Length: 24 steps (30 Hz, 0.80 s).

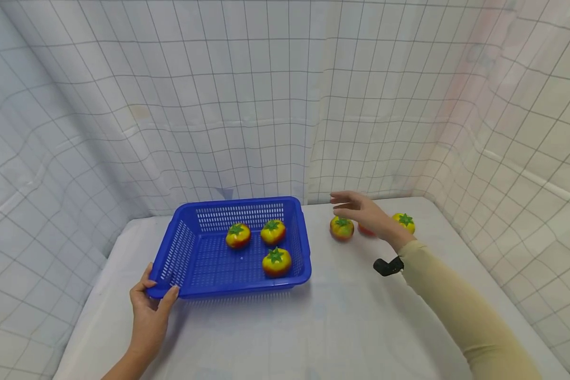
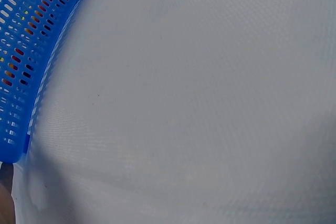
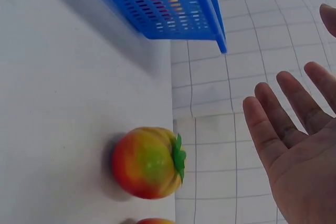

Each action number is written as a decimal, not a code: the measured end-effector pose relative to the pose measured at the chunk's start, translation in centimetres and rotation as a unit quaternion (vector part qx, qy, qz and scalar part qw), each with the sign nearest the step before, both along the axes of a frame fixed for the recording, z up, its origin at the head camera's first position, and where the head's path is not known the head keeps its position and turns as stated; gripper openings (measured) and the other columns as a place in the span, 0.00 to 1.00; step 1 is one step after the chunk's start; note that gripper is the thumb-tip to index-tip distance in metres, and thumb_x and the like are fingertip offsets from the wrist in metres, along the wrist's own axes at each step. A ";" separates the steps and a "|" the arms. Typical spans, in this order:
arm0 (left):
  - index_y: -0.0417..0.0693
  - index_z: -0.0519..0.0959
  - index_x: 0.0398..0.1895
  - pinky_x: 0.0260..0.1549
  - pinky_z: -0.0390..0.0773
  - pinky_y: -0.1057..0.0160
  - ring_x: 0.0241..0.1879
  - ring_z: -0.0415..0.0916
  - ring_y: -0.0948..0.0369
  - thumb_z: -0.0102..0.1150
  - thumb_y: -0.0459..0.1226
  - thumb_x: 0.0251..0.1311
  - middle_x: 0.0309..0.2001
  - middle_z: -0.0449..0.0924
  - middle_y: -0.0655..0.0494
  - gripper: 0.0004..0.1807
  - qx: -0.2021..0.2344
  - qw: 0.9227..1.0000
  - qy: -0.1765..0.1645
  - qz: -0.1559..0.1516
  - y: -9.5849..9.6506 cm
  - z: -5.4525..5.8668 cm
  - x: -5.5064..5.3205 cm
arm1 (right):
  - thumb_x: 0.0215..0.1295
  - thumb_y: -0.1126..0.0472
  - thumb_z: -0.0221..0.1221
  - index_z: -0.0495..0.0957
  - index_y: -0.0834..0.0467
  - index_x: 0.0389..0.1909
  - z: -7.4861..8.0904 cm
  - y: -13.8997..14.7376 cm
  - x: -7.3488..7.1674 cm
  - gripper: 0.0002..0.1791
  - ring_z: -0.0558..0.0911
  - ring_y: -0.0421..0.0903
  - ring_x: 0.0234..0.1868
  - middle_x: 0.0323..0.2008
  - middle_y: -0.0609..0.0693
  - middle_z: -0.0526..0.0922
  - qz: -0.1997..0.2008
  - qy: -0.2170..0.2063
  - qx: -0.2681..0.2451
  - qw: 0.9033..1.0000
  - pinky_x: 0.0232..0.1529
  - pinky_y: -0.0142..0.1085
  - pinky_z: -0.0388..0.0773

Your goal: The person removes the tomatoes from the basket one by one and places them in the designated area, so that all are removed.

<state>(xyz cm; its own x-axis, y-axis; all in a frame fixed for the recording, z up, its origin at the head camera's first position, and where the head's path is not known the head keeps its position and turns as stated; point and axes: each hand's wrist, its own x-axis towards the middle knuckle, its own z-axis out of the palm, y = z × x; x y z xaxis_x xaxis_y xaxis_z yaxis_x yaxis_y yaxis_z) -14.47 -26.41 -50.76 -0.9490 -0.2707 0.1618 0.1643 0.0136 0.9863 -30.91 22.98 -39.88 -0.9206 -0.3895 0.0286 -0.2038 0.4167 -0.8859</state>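
Observation:
A blue plastic basket with slotted walls holds three yellow-red toy tomatoes with green leafy tops, one of them the front tomato. My left hand grips the basket's front left corner, thumb on the near rim and fingers on the left side. Raised above the table on the right, my right hand has its fingers extended and nothing in it. Just below those fingers sits another tomato, apart from the hand in the right wrist view. A red tomato is mostly hidden behind the hand.
A further yellow tomato lies beyond my right wrist. The white-covered table meets grid-patterned curtains at the back and both sides. A black strap device hangs at my right wrist.

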 end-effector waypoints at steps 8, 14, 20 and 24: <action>0.57 0.50 0.55 0.53 0.68 0.83 0.75 0.46 0.54 0.54 0.29 0.74 0.82 0.35 0.58 0.24 -0.003 1.000 0.001 0.000 -0.2 -0.1 0.0 | 0.69 0.48 0.66 0.67 0.46 0.73 1.1 -3.5 0.1 0.34 0.74 0.51 0.67 0.69 0.48 0.72 0.081 -0.023 0.005 0.996 0.64 0.52 0.74; 0.57 0.50 0.55 0.53 0.68 0.83 0.75 0.47 0.55 0.52 0.28 0.75 0.82 0.34 0.58 0.24 -0.002 1.000 0.005 -0.003 -0.2 0.0 0.1 | 0.68 0.48 0.67 0.64 0.49 0.75 1.7 -5.4 0.0 0.38 0.73 0.51 0.68 0.71 0.48 0.70 0.125 -0.029 0.036 0.991 0.64 0.50 0.74; 0.57 0.50 0.55 0.53 0.68 0.82 0.75 0.47 0.54 0.53 0.28 0.75 0.82 0.35 0.58 0.24 0.000 1.000 0.007 -0.003 0.0 0.0 0.1 | 0.66 0.46 0.68 0.66 0.48 0.73 2.0 -7.3 -0.4 0.37 0.73 0.53 0.68 0.72 0.52 0.69 0.175 -0.035 0.055 0.982 0.63 0.49 0.75; 0.56 0.51 0.55 0.53 0.68 0.82 0.74 0.49 0.55 0.53 0.28 0.74 0.82 0.36 0.57 0.24 0.003 1.000 0.010 0.000 0.1 -0.1 0.0 | 0.65 0.47 0.69 0.67 0.46 0.73 2.2 -8.5 -0.7 0.37 0.73 0.55 0.68 0.70 0.49 0.71 0.203 -0.039 0.060 0.977 0.62 0.47 0.76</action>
<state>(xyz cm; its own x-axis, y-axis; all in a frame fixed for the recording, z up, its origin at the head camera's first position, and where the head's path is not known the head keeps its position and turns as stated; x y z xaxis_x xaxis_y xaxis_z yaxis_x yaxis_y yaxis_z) -14.46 -26.36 -50.84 -0.9456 -0.2718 0.1789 0.1837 0.0081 0.9830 -31.57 14.46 -37.71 -0.6877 -0.7186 -0.1029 -0.3081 0.4173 -0.8549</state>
